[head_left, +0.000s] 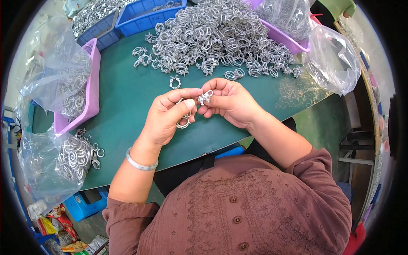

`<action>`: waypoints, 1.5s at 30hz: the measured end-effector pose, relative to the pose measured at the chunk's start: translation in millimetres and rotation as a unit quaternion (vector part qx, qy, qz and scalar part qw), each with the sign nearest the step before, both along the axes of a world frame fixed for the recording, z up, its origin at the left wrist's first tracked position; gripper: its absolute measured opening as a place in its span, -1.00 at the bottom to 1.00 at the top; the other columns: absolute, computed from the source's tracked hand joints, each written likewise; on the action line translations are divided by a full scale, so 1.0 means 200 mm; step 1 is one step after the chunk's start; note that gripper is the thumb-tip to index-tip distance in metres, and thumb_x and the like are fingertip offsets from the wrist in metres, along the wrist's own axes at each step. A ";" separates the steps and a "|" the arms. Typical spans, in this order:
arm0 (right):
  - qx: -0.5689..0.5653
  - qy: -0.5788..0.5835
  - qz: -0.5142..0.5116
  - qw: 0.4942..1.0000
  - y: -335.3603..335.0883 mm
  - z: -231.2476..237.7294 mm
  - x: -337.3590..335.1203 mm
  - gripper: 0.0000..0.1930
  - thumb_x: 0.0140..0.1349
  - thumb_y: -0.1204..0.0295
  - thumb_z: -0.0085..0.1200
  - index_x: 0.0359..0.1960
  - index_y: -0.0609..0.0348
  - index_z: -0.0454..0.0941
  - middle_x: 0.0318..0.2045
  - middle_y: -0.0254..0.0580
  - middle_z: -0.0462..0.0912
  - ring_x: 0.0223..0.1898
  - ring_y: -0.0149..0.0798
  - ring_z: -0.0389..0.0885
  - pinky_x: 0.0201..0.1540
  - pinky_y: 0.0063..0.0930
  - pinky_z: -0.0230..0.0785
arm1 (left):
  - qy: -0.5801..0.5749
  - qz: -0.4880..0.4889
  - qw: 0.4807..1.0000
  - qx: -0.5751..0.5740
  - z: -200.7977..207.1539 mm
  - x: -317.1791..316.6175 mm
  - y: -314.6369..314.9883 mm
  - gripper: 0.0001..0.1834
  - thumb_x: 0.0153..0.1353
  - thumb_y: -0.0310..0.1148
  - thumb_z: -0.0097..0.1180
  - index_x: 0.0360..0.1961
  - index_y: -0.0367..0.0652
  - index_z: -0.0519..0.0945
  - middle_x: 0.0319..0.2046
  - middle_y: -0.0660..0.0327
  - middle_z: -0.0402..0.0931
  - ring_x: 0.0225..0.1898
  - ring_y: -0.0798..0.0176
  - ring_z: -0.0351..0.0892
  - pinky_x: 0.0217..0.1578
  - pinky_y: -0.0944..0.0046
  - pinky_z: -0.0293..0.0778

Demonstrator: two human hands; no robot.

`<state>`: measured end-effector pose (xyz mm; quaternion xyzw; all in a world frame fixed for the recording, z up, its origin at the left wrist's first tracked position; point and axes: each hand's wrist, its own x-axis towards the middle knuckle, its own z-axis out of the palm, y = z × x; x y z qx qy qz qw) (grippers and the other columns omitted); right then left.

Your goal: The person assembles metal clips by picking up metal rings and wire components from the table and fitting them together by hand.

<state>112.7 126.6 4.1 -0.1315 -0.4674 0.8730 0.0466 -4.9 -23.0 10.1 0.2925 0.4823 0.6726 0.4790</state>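
Above the near edge of the green table (127, 106), my two hands are almost touching. My left hand (163, 114) is closed, with thumb and fingers round silvery metal rings (183, 123) that hang partly below its fingertips. Between the thumb and fingers of my right hand (236, 104) is a small silvery metal piece (205, 97) with knobby projections. Whether the pieces in the two hands are joined, I cannot tell. Just beyond my left hand, a single metal ring piece (174, 82) lies on the table.
A large heap of silvery metal ring pieces (212, 36) covers the far middle. Blue bins (146, 20) stand behind it. At the left is a purple basket (94, 80), with a clear bag of metal spiral parts (76, 157) nearer. Another clear bag (333, 59) hangs over the right edge.
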 end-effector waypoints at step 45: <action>0.284 0.098 -0.065 0.952 -0.03 -0.02 0.04 -0.77 0.15 0.62 -0.08 -0.13 0.32 0.42 -0.28 -0.29 0.54 -0.25 -0.53 0.48 -0.18 -0.64 0.36 | 0.329 0.116 0.937 -0.023 -0.02 0.06 0.03 -0.85 0.02 -0.51 0.16 -0.35 -0.25 0.50 -0.55 0.43 0.38 -0.53 0.61 0.26 -0.52 0.58 0.21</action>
